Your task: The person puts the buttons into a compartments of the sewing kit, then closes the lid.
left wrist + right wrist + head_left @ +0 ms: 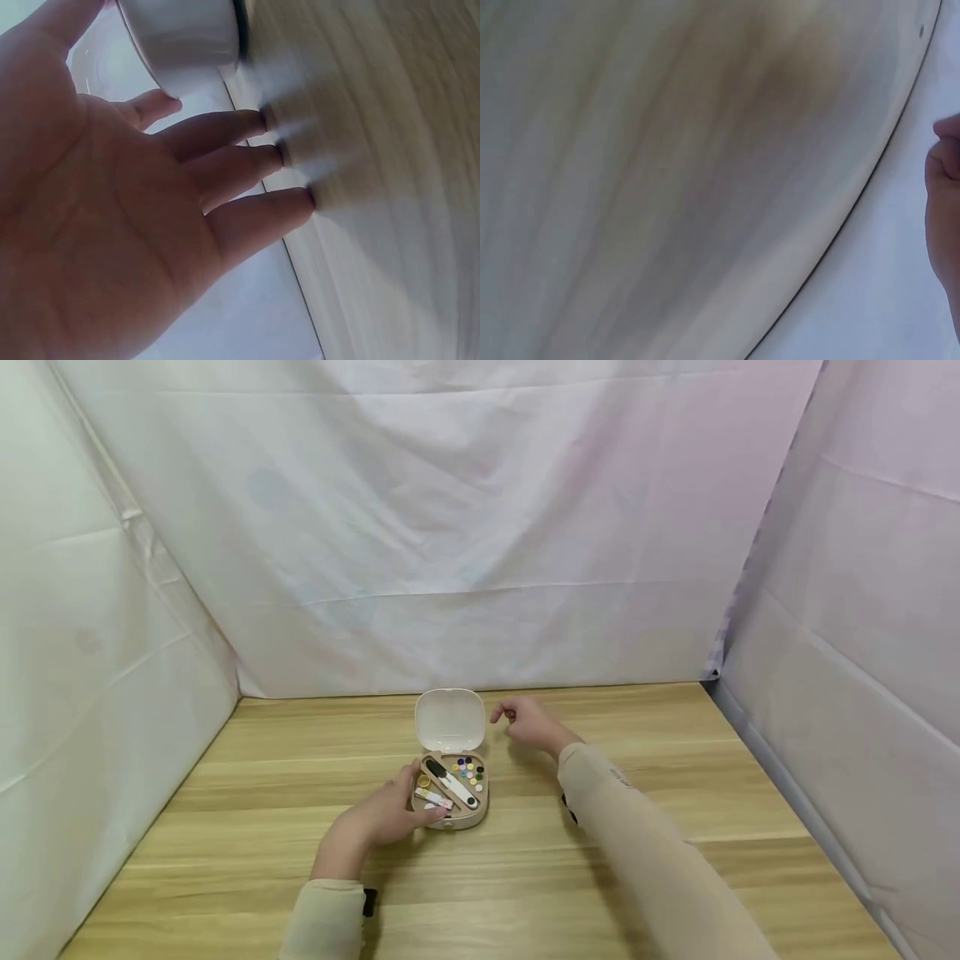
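Note:
A small beige sewing kit box point(471, 817) stands on the table with its white lid point(450, 720) raised at the back. Inside lie black-and-white thread snips point(456, 787), several coloured buttons point(462, 767), a yellow ring-shaped piece point(424, 782) and a pale patterned strip point(433, 798). My left hand point(384, 812) holds the box at its left side, thumb at the front and index finger farther back. In the left wrist view, the other fingers of this hand point(112, 202) reach down to the tabletop. Right of the lid, my right hand point(528, 723) hovers with bent fingers, apart from it and holding nothing visible.
The wood-grain table point(247, 827) reaches back to a white cloth backdrop point(465, 527). More white cloth hangs along the left side point(90, 635) and the right side point(862, 568).

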Tool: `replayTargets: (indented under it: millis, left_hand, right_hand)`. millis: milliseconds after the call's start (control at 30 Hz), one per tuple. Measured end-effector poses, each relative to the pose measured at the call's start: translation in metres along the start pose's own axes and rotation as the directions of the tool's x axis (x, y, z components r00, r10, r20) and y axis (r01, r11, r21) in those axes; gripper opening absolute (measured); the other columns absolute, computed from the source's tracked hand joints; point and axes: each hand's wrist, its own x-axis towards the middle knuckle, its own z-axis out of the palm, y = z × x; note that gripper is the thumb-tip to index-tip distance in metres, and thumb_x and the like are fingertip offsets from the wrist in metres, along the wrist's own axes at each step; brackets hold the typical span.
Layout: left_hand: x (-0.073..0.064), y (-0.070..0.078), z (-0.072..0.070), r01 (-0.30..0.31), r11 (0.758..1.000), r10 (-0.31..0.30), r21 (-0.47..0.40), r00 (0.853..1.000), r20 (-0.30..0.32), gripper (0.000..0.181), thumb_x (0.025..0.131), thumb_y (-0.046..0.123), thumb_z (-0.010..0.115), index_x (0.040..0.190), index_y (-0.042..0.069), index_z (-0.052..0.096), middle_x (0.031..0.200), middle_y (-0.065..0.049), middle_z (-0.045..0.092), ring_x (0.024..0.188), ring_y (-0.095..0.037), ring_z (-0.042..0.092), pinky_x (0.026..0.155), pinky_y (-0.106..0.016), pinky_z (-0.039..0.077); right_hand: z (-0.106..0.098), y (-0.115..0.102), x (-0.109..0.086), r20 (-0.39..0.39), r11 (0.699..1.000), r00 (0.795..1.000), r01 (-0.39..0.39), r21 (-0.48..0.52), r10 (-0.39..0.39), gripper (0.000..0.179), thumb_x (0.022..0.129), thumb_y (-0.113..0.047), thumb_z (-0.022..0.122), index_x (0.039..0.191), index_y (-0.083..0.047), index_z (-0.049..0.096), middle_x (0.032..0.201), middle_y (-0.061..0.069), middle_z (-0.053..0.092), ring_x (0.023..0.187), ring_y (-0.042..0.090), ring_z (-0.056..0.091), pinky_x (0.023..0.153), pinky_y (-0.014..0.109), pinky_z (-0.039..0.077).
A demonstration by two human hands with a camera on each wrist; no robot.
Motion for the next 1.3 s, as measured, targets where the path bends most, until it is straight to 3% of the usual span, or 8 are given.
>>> replayTargets:
  millis: [233,367,467,567,767,967,1167,1300]
  left_hand:
    - [0.000,0.001,0.002,0.007,1.000,-0.007,0.000,1.000,0.013,0.110,0.093,0.063,0.074,0.172,0.012,0.015,0.168,-0.034,0.034,0.156,-0.055,0.034,0.123,-0.071,0.034]
    - [0.000,0.001,0.001,0.009,1.000,-0.009,0.005,1.000,0.003,0.109,0.094,0.063,0.074,0.172,0.013,0.016,0.167,-0.035,0.034,0.155,-0.055,0.035,0.122,-0.071,0.035]
    - [0.001,0.001,0.001,0.018,1.000,-0.018,0.013,1.000,0.006,0.110,0.092,0.065,0.074,0.171,0.014,0.018,0.166,-0.036,0.036,0.153,-0.054,0.040,0.121,-0.070,0.037]
    - [0.002,0.002,0.001,0.024,1.000,-0.025,0.020,1.000,0.011,0.110,0.092,0.066,0.074,0.171,0.014,0.018,0.165,-0.035,0.038,0.152,-0.054,0.042,0.121,-0.069,0.039]
    - [0.005,0.002,0.001,0.019,1.000,-0.020,0.025,1.000,0.012,0.109,0.092,0.065,0.075,0.170,0.013,0.019,0.164,-0.035,0.039,0.152,-0.054,0.042,0.121,-0.068,0.039]
    - [0.005,0.003,0.001,0.019,1.000,-0.019,0.014,1.000,0.021,0.110,0.092,0.063,0.075,0.171,0.013,0.017,0.166,-0.035,0.036,0.154,-0.053,0.039,0.123,-0.068,0.037]
    - [0.005,0.002,0.000,0.005,1.000,-0.005,-0.007,1.000,0.018,0.110,0.092,0.062,0.076,0.171,0.012,0.017,0.167,-0.034,0.036,0.154,-0.053,0.039,0.123,-0.068,0.036]
    - [0.005,0.002,0.000,0.004,1.000,-0.004,-0.010,1.000,0.015,0.110,0.092,0.062,0.076,0.171,0.011,0.017,0.167,-0.033,0.037,0.153,-0.053,0.041,0.122,-0.068,0.037]
  right_hand:
    - [0.018,-0.010,0.017,0.008,0.999,1.000,0.010,-0.049,-0.010,0.025,0.094,0.002,0.065,0.115,-0.005,0.076,0.081,0.004,0.058,0.075,0.015,0.050,0.069,0.028,0.042]
    - [0.022,-0.012,0.023,0.036,0.994,0.999,0.009,-0.111,-0.006,0.025,0.100,-0.008,0.068,0.124,-0.008,0.074,0.106,0.007,0.076,0.093,0.016,0.065,0.092,0.034,0.057]
    - [0.022,-0.013,0.025,0.039,0.990,0.999,-0.017,-0.142,0.023,0.032,0.098,-0.006,0.069,0.131,-0.007,0.072,0.122,0.011,0.077,0.110,0.023,0.070,0.108,0.042,0.057]
    - [0.021,-0.016,0.025,0.035,0.986,0.998,-0.038,-0.165,0.044,0.035,0.097,-0.005,0.070,0.132,-0.007,0.072,0.126,0.013,0.077,0.118,0.029,0.070,0.113,0.046,0.054]
    - [0.024,-0.012,0.032,0.041,0.970,0.999,0.017,-0.243,-0.007,0.021,0.097,-0.010,0.071,0.117,-0.008,0.076,0.113,0.011,0.080,0.102,0.025,0.071,0.106,0.045,0.058]
    - [0.029,-0.007,0.034,0.033,0.970,0.999,0.045,-0.241,-0.038,0.005,0.095,-0.006,0.070,0.095,-0.008,0.074,0.101,0.011,0.078,0.092,0.023,0.069,0.102,0.044,0.059]
    - [0.025,-0.014,0.029,0.042,0.961,0.999,0.030,-0.274,-0.020,0.011,0.097,-0.006,0.067,0.105,-0.007,0.075,0.109,0.013,0.078,0.102,0.027,0.072,0.107,0.044,0.058]
    - [0.017,-0.013,0.024,0.076,0.963,0.997,0.014,-0.268,0.007,0.013,0.098,-0.010,0.070,0.109,-0.007,0.077,0.107,0.010,0.079,0.096,0.022,0.069,0.097,0.039,0.059]
